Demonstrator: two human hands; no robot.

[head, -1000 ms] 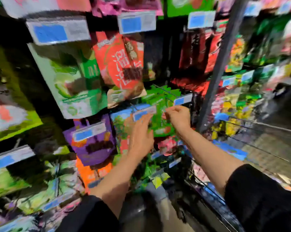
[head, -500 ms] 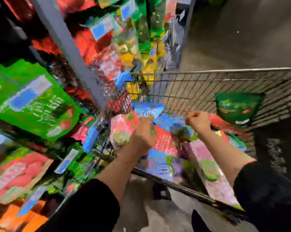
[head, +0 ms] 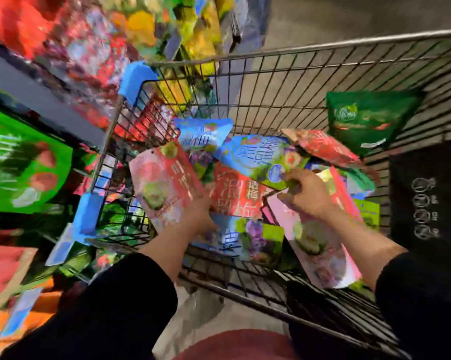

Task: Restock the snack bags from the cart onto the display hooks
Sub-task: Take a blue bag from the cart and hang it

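Note:
A wire cart [head: 310,51] holds several snack bags in pink, blue, red and green. My left hand [head: 199,216] grips the lower corner of a pink bag [head: 164,188], which stands tilted above the pile. My right hand [head: 306,194] is curled over the pile and pinches the lower edge of a blue and green bag [head: 258,158]. A red bag [head: 236,196] lies between my hands. A second pink bag [head: 320,245] lies under my right wrist. The display hooks at the left carry hanging bags, among them a green bag [head: 21,162].
A dark green bag [head: 367,120] leans against the cart's far right wall. A black panel [head: 424,203] with white symbols stands at the cart's right side. A grey upright [head: 37,100] of the display runs across the left. Blue corner guards [head: 134,79] sit on the cart's left rim.
The view swung from the display hooks down to the cart. Both hands left the hanging green bag and dropped into the cart; the left now grips a pink bag, the right a blue and green one.

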